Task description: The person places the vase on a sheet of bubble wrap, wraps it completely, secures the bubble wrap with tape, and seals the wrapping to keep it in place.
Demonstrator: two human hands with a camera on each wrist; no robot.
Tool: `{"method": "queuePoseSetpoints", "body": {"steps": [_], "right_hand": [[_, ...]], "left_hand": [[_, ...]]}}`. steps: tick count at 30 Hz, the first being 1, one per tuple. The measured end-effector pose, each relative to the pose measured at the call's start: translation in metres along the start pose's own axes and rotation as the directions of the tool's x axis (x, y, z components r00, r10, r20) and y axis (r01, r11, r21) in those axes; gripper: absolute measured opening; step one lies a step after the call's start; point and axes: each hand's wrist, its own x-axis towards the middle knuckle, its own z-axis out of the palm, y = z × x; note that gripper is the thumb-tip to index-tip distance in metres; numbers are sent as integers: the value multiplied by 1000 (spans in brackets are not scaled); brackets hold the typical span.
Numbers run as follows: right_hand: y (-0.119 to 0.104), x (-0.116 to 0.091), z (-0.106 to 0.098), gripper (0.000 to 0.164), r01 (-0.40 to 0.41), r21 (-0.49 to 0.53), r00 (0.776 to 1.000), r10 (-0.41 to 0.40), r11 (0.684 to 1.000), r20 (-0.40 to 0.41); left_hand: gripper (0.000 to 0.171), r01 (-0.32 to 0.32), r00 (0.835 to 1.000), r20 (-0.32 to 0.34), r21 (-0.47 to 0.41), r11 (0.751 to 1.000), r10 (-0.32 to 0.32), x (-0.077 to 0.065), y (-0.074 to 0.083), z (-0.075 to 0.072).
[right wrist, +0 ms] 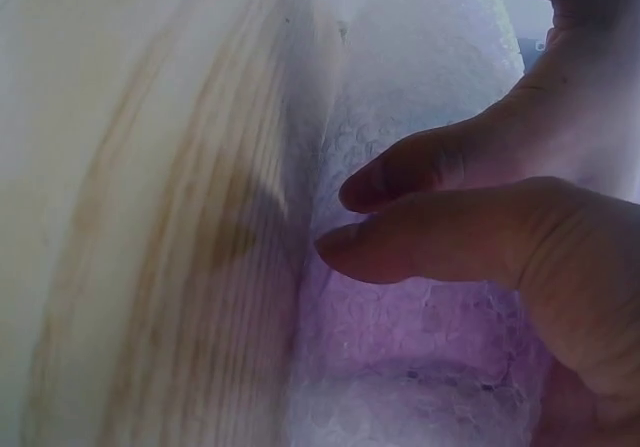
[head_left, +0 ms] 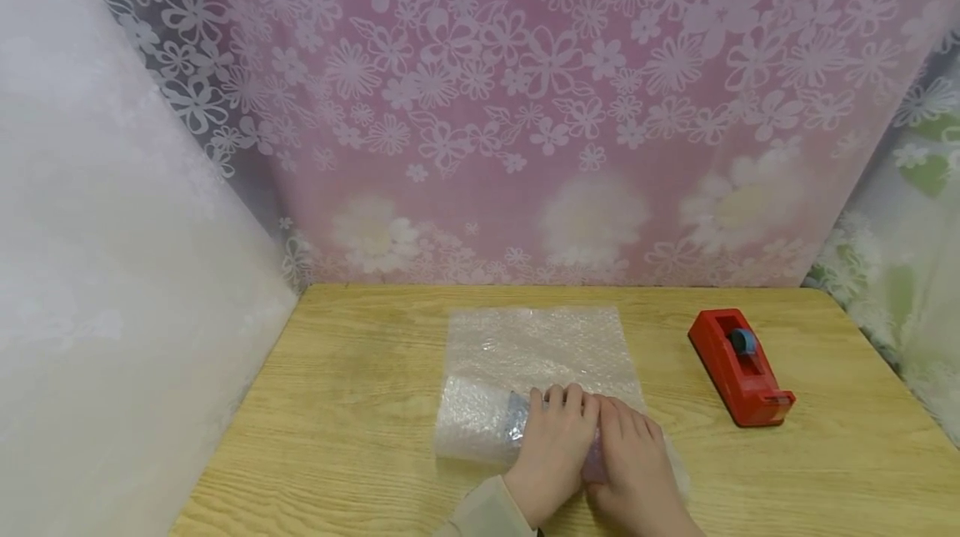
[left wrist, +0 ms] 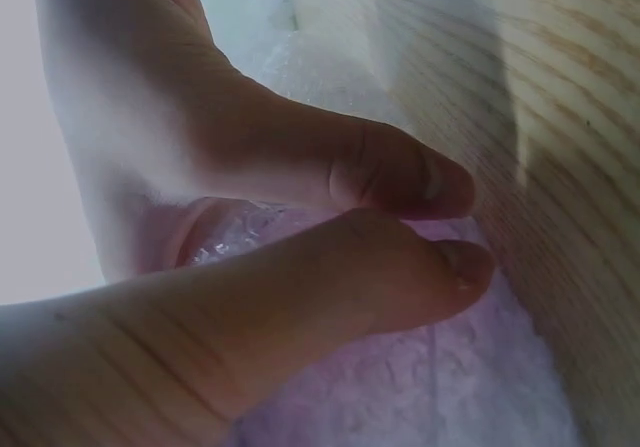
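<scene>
A sheet of clear bubble wrap (head_left: 536, 337) lies on the table, its near part rolled around an object that shows blue and purple through the film. Side by side, my left hand (head_left: 555, 441) and right hand (head_left: 637, 454) grip this bubble-wrapped roll (head_left: 471, 420). Fingers curl over its far side, and the thumbs lie along the near side. In the left wrist view the left thumb (left wrist: 400, 282) is beside the right thumb (left wrist: 390, 172), both against the wrap. Purple colour (right wrist: 420, 327) shows under the bubbles in the right wrist view. The wrapped object's kind is hidden.
A red tape dispenser (head_left: 738, 370) with a small roll of tape (head_left: 742, 342) stands on the wooden table (head_left: 337, 404), to the right of the wrap. A pink flowered curtain (head_left: 480, 120) hangs behind the table, and a white sheet (head_left: 135, 270) hangs along the left side.
</scene>
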Motion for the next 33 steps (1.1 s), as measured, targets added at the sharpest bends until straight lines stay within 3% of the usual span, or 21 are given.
{"method": "queuePoseSetpoints", "body": {"steps": [10,17,26,33], "right_hand": [[-1,0,1,75,7,-9,1000,-7,1000,-14],[-3,0,-1,77,-36,6,999,36,999,36],[-2,2,-5,79,-27,23,998,26,999,49],[-4,4,-4,81,-43,10,997,43,999,68]], "left_hand": [[75,19,995,102,-29,999,-16,-2,1,-5],[74,22,992,128,-1,1000,-22,-3,3,-8],[81,25,986,168,-46,999,-17,-1,1,-9],[81,25,989,143,-18,1000,-22,-1,1,-7]]}}
